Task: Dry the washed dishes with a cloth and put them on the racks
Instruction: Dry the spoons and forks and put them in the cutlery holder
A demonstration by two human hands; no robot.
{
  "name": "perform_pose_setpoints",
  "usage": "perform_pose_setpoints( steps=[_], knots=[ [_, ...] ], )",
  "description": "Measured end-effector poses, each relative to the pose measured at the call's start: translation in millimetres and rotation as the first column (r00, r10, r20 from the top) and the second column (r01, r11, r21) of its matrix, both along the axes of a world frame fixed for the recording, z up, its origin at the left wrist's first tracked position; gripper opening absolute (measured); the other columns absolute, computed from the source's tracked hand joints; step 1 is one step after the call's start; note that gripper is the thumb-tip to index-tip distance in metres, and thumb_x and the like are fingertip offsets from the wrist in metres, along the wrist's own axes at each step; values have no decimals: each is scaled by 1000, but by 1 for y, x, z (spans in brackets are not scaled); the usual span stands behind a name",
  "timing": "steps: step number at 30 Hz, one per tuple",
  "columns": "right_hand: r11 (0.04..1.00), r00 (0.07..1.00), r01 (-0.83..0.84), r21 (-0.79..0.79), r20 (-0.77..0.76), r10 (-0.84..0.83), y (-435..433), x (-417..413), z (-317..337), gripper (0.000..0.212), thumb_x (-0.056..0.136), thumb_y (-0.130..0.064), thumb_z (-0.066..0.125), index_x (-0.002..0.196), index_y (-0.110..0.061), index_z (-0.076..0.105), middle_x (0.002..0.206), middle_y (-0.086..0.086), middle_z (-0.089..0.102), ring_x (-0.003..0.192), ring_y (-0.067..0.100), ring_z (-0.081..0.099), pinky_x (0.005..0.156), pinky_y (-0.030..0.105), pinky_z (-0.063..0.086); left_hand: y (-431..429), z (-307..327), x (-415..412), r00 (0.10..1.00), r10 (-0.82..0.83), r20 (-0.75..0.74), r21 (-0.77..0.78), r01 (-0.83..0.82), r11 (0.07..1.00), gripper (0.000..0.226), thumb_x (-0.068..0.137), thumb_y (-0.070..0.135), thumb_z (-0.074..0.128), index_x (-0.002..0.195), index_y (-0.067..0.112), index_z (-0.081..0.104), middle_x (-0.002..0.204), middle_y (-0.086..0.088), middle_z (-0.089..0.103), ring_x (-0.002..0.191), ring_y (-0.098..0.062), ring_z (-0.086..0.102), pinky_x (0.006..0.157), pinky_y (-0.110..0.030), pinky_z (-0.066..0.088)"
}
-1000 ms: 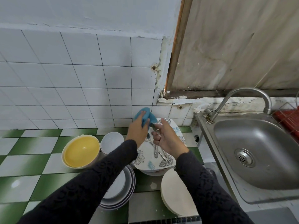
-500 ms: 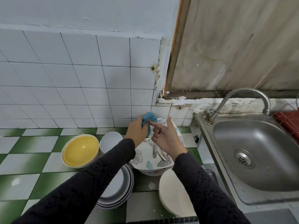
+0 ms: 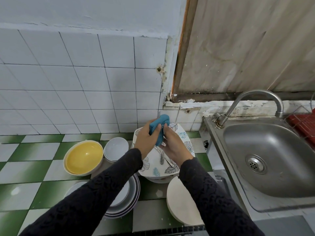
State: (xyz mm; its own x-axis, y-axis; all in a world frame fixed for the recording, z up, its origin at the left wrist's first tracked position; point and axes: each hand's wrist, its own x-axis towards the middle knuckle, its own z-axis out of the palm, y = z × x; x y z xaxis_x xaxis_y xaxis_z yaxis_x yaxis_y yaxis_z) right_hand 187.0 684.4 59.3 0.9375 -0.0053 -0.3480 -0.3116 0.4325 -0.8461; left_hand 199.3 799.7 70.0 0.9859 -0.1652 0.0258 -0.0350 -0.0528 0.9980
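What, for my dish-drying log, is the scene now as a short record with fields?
left hand: grips the blue cloth
right hand: touching the cloth, grip unclear
floral plate: under both hands, cutlery lying on it
yellow bowl: on the counter, left of white bowls
sink: to the right, tap over it

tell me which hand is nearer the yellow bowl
Left. The left hand grips the cloth up and right of the yellow bowl; the right hand is farther right, over the floral plate.
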Motion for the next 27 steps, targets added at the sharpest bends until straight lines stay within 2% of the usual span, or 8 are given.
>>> perform_pose_setpoints(
  steps=[3,7,10,13,16,20,24,27],
  knots=[
    [998,994,65,-5,87,-65,-1,-2,-5,37,103,-32,53,134,-12,56,128,11,68,116,21,68,92,38,57,0,4,-6,994,11,-109,-145,-27,989,33,95,30,61,124,14,58,113,-3,68,106,-16,66,85,-27,57],
    [988,985,131,-79,120,-121,6,1,-2,36,92,-34,65,121,-15,60,120,8,69,115,25,67,96,41,57,4,3,-7,974,-18,-226,-272,-46,961,50,80,20,78,124,12,58,115,-4,69,104,-16,68,79,-25,57],
    [988,985,107,-111,146,-90,9,2,3,32,102,-28,56,130,-12,58,124,8,68,112,20,68,84,30,59,11,0,-5,955,-35,-295,-421,-97,902,44,82,14,74,123,10,60,116,-8,70,106,-22,69,84,-35,58],
    [993,986,72,-89,155,-57,2,3,4,29,106,-30,47,132,-21,57,130,2,64,118,17,62,82,31,57,25,-4,0,910,-11,-414,-514,-224,828,30,90,4,65,118,12,60,116,-11,68,105,-28,67,86,-44,58],
    [979,976,192,67,91,-198,-5,6,2,24,102,-22,58,124,-26,49,121,8,62,110,24,61,93,40,54,41,-8,7,847,-20,-531,-542,-321,777,38,90,2,63,125,11,53,127,-16,62,113,-33,62,79,-42,60],
    [879,927,370,302,-51,-372,-11,10,3,44,100,-6,59,127,-23,29,105,15,61,88,33,68,97,50,55,61,-11,12,800,-64,-597,-508,-314,802,63,79,6,71,138,6,46,133,-20,59,109,-32,63,63,-36,61],
    [933,954,300,197,-77,-291,-11,11,5,5,105,-7,51,109,-11,49,81,12,74,86,31,73,80,38,63,75,-12,18,801,-57,-595,-467,-288,836,72,72,9,75,138,9,47,134,-19,58,116,-35,60,67,-39,61],
    [954,955,288,83,-93,-280,-12,13,2,14,107,-9,47,101,0,55,81,12,69,86,28,75,74,34,64,76,-14,25,815,33,-578,-422,-334,842,54,85,7,71,134,7,49,127,-19,61,106,-32,64,67,-41,62]
  ],
)
